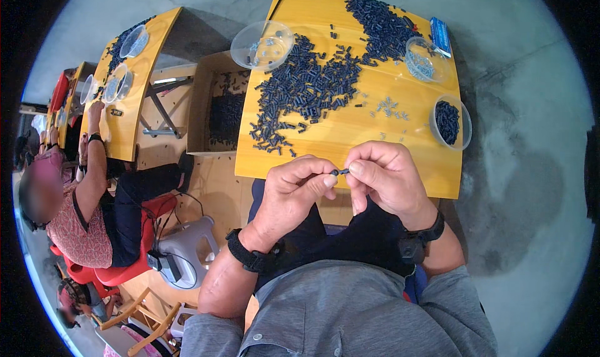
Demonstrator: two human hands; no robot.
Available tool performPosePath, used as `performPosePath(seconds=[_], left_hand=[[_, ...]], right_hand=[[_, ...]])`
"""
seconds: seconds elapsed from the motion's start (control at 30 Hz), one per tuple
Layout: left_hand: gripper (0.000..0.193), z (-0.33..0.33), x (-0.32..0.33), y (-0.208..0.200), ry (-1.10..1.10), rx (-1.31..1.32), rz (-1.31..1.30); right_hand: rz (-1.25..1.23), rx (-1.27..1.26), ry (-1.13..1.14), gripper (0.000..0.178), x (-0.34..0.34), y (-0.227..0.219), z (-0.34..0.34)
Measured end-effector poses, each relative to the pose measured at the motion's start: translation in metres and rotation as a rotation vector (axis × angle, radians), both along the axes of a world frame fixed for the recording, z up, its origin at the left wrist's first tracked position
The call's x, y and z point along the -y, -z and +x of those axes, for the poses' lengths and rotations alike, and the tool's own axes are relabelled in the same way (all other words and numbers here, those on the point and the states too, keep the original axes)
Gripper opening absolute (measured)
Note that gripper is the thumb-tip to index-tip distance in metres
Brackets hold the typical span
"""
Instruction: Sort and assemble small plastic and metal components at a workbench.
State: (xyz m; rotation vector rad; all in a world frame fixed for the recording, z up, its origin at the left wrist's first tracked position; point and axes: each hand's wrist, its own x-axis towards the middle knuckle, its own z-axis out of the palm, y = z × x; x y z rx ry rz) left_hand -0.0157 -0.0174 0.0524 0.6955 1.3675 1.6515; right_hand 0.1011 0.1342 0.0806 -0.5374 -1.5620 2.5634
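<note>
In front of my chest, at the table's near edge, both hands are pinched and nearly meet. My left hand (294,191) holds a small black piece (334,172) between thumb and forefinger. My right hand (387,176) grips a small dark piece (345,171) against it; whether the two are joined cannot be made out. Beyond my hands, a heap of short black tube-like parts (306,85) covers the left of the yellow table (406,163). Several small silvery pieces (390,107) lie scattered right of it. A clear bowl (465,123) with black parts stands at the right edge.
A clear bowl (262,29) and another with silvery pieces (420,66) stand farther back, near a blue box (440,37) and a second black heap (378,26). Left are a cardboard box (200,107), a grey stool (187,251) and a seated person (81,219) at another table.
</note>
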Motion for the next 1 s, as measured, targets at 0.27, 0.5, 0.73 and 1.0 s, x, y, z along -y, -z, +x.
performPosePath(seconds=[0.27,0.5,0.73,1.0], left_hand=[[0.008,0.001,0.0,0.0,0.025,0.004,-0.014],[0.008,0.002,0.001,0.0,0.03,0.02,-0.031],[0.009,0.002,0.001,-0.003,0.038,0.083,-0.057],[0.01,0.005,0.001,-0.007,0.051,0.236,-0.049]], right_hand=[[0.005,0.023,-0.043,0.018,-0.001,-0.001,-0.002],[-0.024,0.065,-0.063,0.016,-0.001,-0.004,-0.005],[0.001,0.093,-0.025,0.014,0.0,0.001,-0.003],[0.097,0.11,-0.084,0.012,-0.005,-0.014,-0.004]])
